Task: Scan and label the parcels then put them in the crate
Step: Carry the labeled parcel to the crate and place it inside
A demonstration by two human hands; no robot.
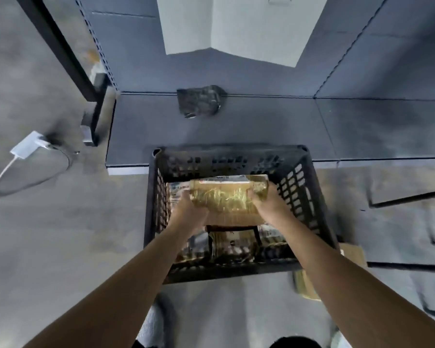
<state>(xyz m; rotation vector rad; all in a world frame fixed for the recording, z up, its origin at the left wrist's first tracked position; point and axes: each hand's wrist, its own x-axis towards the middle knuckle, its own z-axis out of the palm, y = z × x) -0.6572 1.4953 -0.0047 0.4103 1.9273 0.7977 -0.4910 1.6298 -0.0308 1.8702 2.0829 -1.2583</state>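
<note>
A brown cardboard parcel (226,200), wound in glossy tape, is held level inside the mouth of the black plastic crate (309,187) in the middle of the frame. It is gripped at its two short ends: the left hand (190,209) is curled round the left end and the right hand (266,204) round the right end, fingers wrapped over the edges. The step in hand is judged to be the placing.

To do it well, the parcel should be kept flat and lowered onto the load beneath, not dropped. The fingers should be slid out sideways only once its weight is borne from below. The far half of the crate looks fuller, so a seat toward the near wall would probably keep the stack even. If a label has been stuck on, it is best left face up; none can be read here.

Counted: one crate and one parcel in the hands. At least three more parcels lie beneath it, though the exact number cannot be told. One dark plastic-wrapped packet (200,100) lies on the low shelf (337,126) above the crate. Two blurred cardboard pieces (353,253) lie on the floor at the crate's lower right. One white adapter (29,145) with its cable lies at the left edge.
</note>
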